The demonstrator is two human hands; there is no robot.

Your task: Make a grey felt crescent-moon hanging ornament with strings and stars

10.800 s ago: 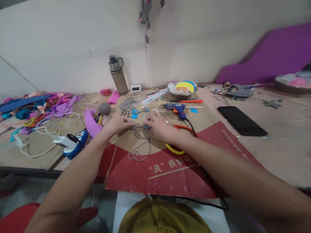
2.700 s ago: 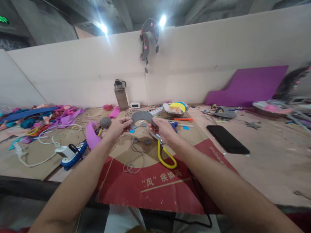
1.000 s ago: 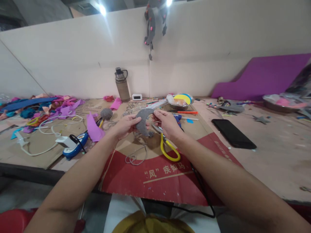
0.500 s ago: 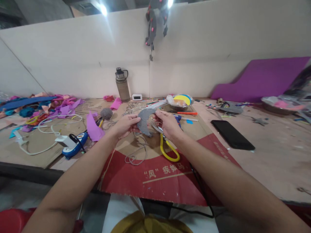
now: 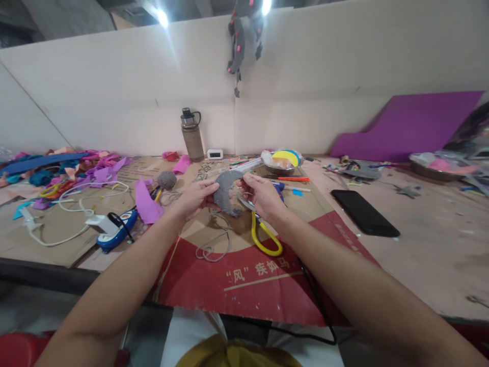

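Grey crescent [image 5: 223, 191] raised over cardboard [image 5: 263, 302]. Left hand [image 5: 198, 199] at its 9 o'clock, thumb and fingers pinched on the outer edge. Right hand [image 5: 263, 196] at 3 o'clock, fingers closed on the upper tip. Scissors [image 5: 253, 230] at 4 o'clock (cannot tell whether also gripped).

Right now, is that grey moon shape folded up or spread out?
Spread out: the moon shape shows an open curve, no fold visible, between the left hand and right hand holding it.
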